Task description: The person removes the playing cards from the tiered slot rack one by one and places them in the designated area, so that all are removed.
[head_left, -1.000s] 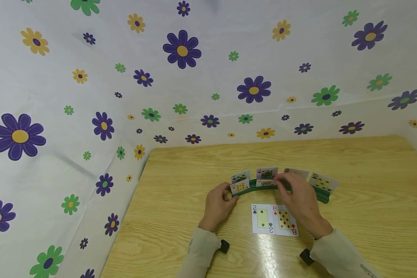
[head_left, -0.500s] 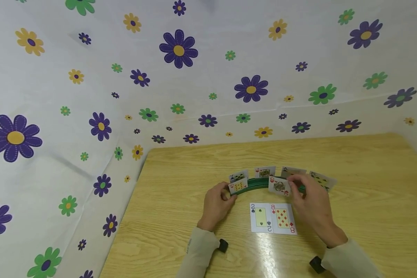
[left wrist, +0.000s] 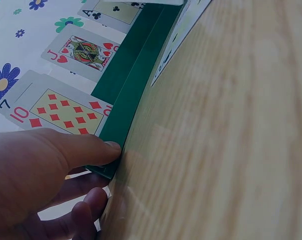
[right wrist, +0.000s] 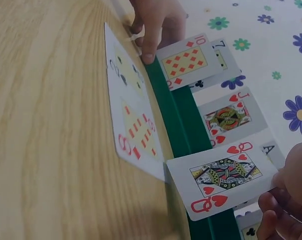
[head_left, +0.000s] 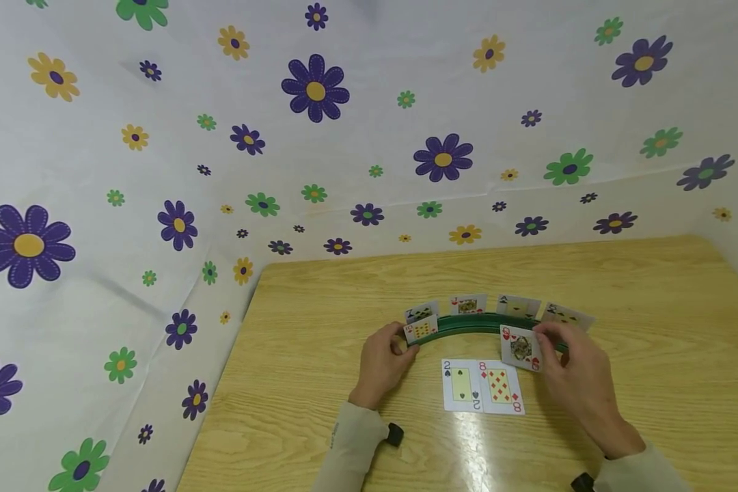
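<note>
My left hand grips the left end of a curved green card holder, thumb on its front in the left wrist view. Just above that thumb, the ten of diamonds stands in the front slot, partly covering a seven of clubs. My right hand pinches the queen of hearts by its right edge, in front of the holder's right half. Behind stand the jack of hearts, an ace of clubs and a black-suited card, its rank unclear.
A two of spades and an eight of diamonds lie face up side by side on the wooden table, in front of the holder. Flower-printed white sheeting rises behind the table and at its left.
My right hand has lifted the queen of hearts from the holder's front slot, before the jack, and carried it right and toward me. The left hand stays on the holder's end.
</note>
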A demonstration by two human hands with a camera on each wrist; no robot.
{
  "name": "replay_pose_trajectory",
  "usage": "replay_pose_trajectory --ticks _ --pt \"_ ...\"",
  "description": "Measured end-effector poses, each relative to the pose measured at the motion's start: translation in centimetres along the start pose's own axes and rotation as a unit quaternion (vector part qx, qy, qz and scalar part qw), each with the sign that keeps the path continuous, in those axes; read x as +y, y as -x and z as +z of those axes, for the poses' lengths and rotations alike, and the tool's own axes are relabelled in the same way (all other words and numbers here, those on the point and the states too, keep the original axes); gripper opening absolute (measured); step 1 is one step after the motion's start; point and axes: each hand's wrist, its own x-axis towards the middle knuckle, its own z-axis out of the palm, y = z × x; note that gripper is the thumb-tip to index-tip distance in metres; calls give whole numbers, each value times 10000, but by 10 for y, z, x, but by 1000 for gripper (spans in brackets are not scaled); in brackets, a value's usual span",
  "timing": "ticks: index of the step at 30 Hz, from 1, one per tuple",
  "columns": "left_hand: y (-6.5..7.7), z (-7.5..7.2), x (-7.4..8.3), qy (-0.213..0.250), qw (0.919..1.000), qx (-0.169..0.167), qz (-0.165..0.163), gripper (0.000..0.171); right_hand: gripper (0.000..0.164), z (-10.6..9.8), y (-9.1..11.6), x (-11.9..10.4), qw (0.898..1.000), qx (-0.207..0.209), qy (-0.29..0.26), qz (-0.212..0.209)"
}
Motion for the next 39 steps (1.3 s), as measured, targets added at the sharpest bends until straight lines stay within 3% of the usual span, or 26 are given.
replay_pose_trajectory --ticks 14,24,39 --pt "0 -1 5 24 10000 -29 -73 32 12 -13 13 22 9976 -102 476 485" --pt "-2 -1 3 -1 9999 80 105 27 12 -16 18 31 9918 -701 711 794" --pt "1 -1 3 -73 10000 61 -24 29 14 -8 21 36 9816 -1254 881 1142"
